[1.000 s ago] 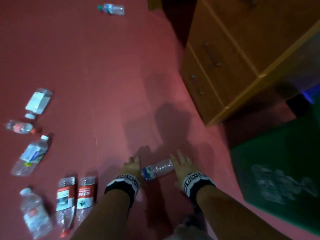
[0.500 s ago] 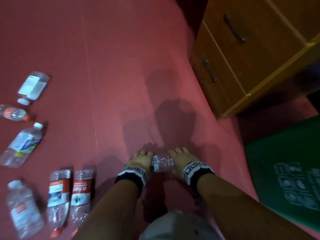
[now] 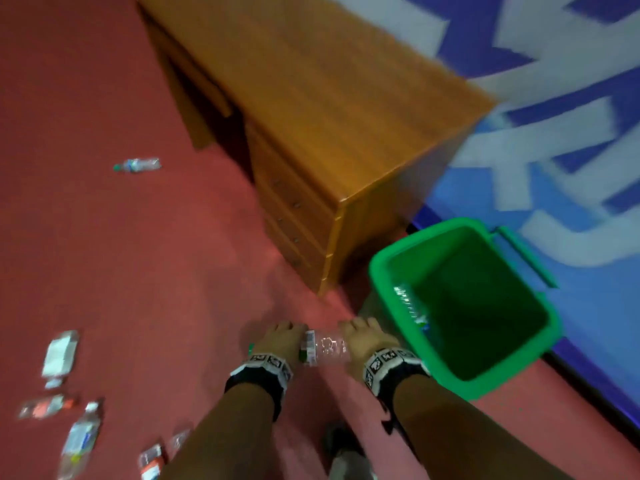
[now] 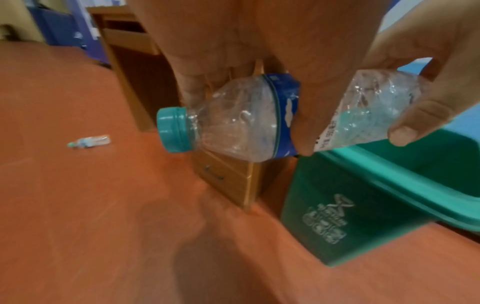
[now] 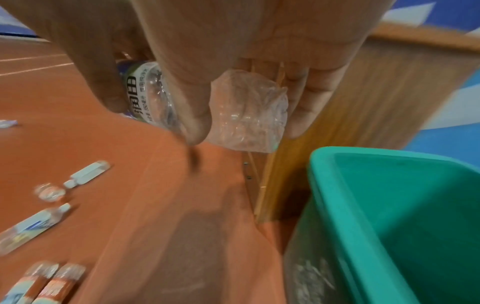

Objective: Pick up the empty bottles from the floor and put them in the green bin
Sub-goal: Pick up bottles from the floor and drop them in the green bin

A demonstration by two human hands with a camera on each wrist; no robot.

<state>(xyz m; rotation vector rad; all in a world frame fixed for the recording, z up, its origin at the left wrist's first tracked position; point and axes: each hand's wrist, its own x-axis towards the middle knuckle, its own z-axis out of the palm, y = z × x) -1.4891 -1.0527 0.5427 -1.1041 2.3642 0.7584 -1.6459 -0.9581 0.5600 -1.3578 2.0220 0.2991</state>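
A crushed clear bottle (image 3: pixel 325 348) with a teal cap and blue label lies level between my hands, above the red floor. My left hand (image 3: pixel 282 341) grips its cap end and my right hand (image 3: pixel 367 337) grips its base end. The left wrist view shows the bottle (image 4: pixel 241 123) with fingers curled round it. In the right wrist view, fingers wrap the bottle (image 5: pixel 249 119) near its base. The green bin (image 3: pixel 377 271) stands open just right of my right hand, with at least one bottle (image 3: pixel 410 303) inside. The bin (image 4: pixel 337 205) (image 5: pixel 337 185) also shows in both wrist views.
A wooden desk with drawers (image 3: pixel 311 116) stands behind the bin. One bottle (image 3: pixel 138 164) lies far off on the floor. Several bottles (image 3: pixel 60 355) lie at the lower left. A blue and white wall (image 3: pixel 554 133) runs along the right. A shoe (image 3: pixel 343 441) shows between my arms.
Both hands closed round the bottle on the floor and lifted it. The view rose and swung right, so the bin's open top now shows beside my right hand.
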